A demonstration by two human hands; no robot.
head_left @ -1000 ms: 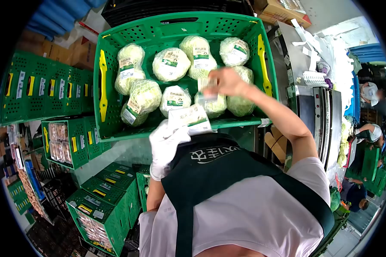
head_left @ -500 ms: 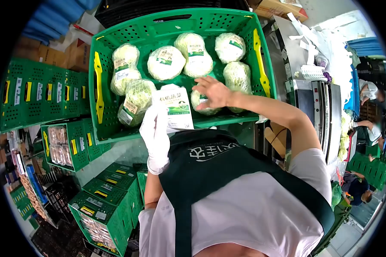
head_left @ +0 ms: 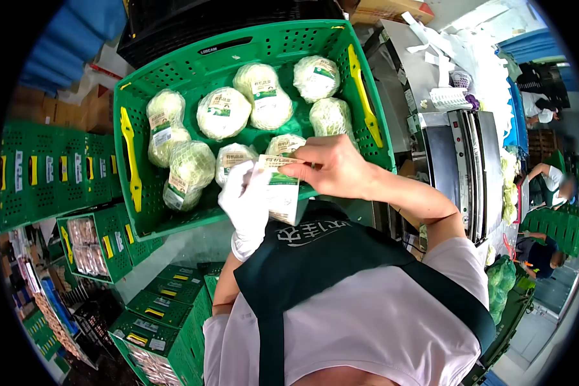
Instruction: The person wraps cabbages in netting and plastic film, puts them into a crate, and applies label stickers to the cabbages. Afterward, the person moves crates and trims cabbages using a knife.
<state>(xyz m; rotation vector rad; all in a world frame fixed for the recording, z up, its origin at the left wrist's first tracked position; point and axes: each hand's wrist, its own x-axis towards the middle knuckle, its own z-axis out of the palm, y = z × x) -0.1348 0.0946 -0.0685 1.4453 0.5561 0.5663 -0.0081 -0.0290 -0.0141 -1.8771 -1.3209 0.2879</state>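
Note:
My left hand [head_left: 246, 204], in a white glove, is closed on a stack of printed labels [head_left: 282, 193] at the front edge of a green crate [head_left: 174, 222]. Bare fingers of my right hand [head_left: 334, 168] pinch the top right corner of that stack. Inside the crate lie several round vegetables in white net or wrap, such as one at the centre [head_left: 224, 113], most with a green and white label showing. Just behind the stack, another labelled one [head_left: 285, 145] is partly covered by my right hand.
Green crates with yellow handles [head_left: 38, 170] stand at the left, and more [head_left: 167, 302] at the lower left. A metal machine [head_left: 463, 174] is at the right. People [head_left: 547, 183] are farther off at the right edge.
My right hand has moved from a vegetable in the crate to the labels and closed on their corner. The label stack has tilted, and the crate appears shifted left in view.

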